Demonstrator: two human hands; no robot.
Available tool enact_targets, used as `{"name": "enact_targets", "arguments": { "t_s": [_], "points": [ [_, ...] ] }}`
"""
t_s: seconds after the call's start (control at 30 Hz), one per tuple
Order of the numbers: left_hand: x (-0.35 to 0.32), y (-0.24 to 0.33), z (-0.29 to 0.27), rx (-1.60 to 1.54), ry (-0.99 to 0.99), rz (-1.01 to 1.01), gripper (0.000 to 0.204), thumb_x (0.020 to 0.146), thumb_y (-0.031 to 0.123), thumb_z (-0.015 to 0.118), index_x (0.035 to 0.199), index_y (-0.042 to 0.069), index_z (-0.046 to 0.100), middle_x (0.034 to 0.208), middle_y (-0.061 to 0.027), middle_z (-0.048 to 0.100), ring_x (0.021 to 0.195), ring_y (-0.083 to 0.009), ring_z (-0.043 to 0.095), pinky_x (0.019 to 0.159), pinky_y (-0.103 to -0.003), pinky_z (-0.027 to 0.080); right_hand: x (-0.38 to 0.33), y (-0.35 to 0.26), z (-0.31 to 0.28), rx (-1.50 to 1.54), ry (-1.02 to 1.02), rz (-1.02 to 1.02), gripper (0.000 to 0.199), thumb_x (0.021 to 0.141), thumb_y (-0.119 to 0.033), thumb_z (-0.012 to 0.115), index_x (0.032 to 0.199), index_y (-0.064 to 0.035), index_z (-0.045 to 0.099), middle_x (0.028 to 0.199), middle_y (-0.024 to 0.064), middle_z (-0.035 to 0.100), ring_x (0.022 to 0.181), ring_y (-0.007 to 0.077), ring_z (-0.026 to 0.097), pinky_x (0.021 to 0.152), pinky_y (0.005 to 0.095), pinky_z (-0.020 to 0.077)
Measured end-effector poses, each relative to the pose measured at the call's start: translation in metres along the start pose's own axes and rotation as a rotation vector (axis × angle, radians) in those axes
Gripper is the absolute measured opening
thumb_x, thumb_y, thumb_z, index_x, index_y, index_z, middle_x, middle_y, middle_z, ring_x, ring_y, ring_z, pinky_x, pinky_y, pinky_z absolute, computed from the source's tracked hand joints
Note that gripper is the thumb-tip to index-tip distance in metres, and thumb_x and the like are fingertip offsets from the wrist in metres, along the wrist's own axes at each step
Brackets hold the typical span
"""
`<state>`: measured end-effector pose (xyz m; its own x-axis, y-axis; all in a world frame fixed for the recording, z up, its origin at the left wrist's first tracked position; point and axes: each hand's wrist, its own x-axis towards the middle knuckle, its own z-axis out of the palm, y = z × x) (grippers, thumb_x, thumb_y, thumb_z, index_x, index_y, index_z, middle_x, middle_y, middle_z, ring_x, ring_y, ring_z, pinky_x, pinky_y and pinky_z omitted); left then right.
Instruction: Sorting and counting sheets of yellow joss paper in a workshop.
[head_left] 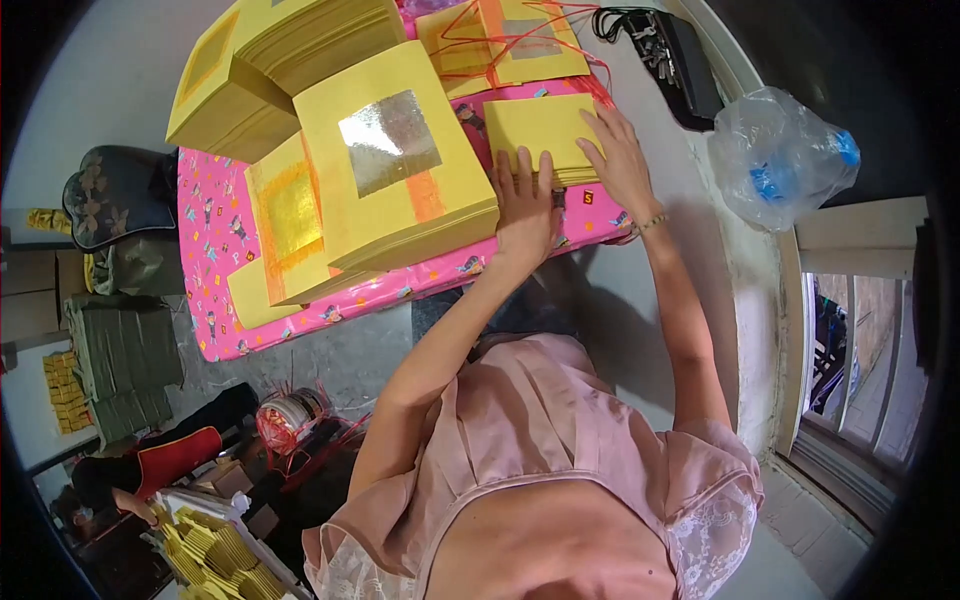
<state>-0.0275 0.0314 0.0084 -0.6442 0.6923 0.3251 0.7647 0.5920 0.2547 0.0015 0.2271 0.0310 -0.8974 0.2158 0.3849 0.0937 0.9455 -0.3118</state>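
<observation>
In the head view, a small stack of plain yellow paper sheets (540, 135) lies on the pink patterned cloth (215, 250), right of a larger yellow stack with a silver foil square (392, 170). The left hand (525, 205) lies flat, fingers spread, against the small stack's near edge; the right hand (620, 160) rests open on its right side, fingers extended. The sheets look thin, light and floppy, likely to slide apart, so gripping the whole stack at opposite edges seems safest.

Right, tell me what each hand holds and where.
Both hands rest on the small stack of yellow paper: left hand against its near edge, right hand at its right side. Nothing lifted.
</observation>
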Motion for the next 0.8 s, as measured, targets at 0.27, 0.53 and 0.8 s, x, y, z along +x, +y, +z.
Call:
{"name": "enact_targets", "arguments": {
  "t_s": [0.27, 0.53, 0.8],
  "points": [
    [-0.005, -0.003, 0.010, -0.162, 0.034, 0.010, 0.092, 0.075, 0.024, 0.073, 0.150, 0.004, 0.025, 0.152, -0.0294, 0.019, 0.141, -0.0526, 0.014, 0.115, -0.060, 0.016, -0.010, 0.017, 0.024, 0.238, 0.038, 0.066, 0.045, 0.097, -0.024, 0.056, 0.139, -0.0075, 0.050, 0.146, 0.0164, 0.044, 0.131, 0.0344, 0.044, 0.109, 0.0405, 0.0357],
    [0.009, 0.002, -0.002, -0.110, 0.052, -0.026, 0.090, 0.070, 0.016, 0.073, 0.147, -0.003, 0.029, 0.152, -0.0321, 0.019, 0.143, -0.0482, 0.016, 0.116, -0.058, 0.016, 0.007, 0.015, 0.002, 0.223, 0.003, 0.060, 0.038, 0.098, -0.026, 0.054, 0.128, -0.0027, 0.058, 0.139, 0.0189, 0.051, 0.127, 0.0355, 0.047, 0.107, 0.0408, 0.0363],
    [0.008, 0.014, -0.043, -0.235, 0.131, 0.033, 0.080, 0.074, 0.007, 0.069, 0.144, -0.005, 0.031, 0.148, -0.0324, 0.026, 0.140, -0.0467, 0.023, 0.112, -0.051, 0.030, 0.031, -0.031, -0.051, 0.211, 0.081, -0.034, 0.030, 0.100, -0.022, 0.051, 0.121, -0.0033, 0.062, 0.131, 0.0144, 0.057, 0.124, 0.0295, 0.051, 0.105, 0.0365, 0.0385]
  ]
}}
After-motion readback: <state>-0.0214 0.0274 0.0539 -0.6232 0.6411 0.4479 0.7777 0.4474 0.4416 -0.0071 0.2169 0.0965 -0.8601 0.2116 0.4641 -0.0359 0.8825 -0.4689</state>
